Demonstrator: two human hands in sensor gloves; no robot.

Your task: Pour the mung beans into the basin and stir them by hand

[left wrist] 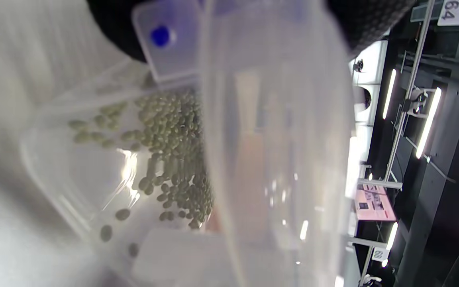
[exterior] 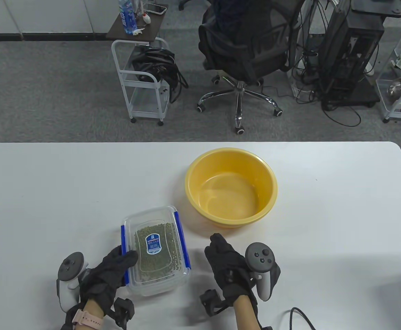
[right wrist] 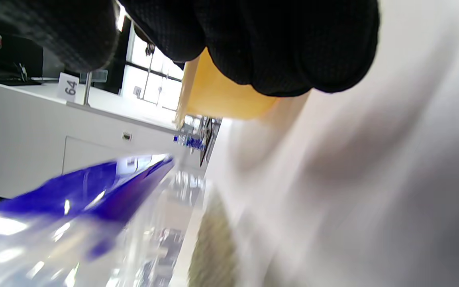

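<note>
**Table view: gloved hands beside a closed box of mung beans**

Table view alone gives the whole layout: a clear lidded container [exterior: 155, 250] with blue side clasps sits on the white tabletop [exterior: 49, 192], with the mung beans [exterior: 155, 264] visible through its lid. An empty yellow basin [exterior: 231, 187] stands just beyond it and to the right.

Left wrist view adds what the overhead picture cannot: seen through the clear wall, the beans [left wrist: 173, 155] lie in a loose layer against one side, with a few scattered apart.

Right wrist view is blurred. It shows only a blue clasp [right wrist: 94, 179], a sliver of the basin [right wrist: 221, 99] and the dark fingertips [right wrist: 285, 48]. The container's label is too small to read.

The left hand [exterior: 112, 270] lies against the container's left edge, thumb over the lid rim, its grip clamped on the box. The right hand [exterior: 229, 268] rests on the tabletop just right of the container, touching nothing else, fingers relaxed and pointing toward the basin.
</note>
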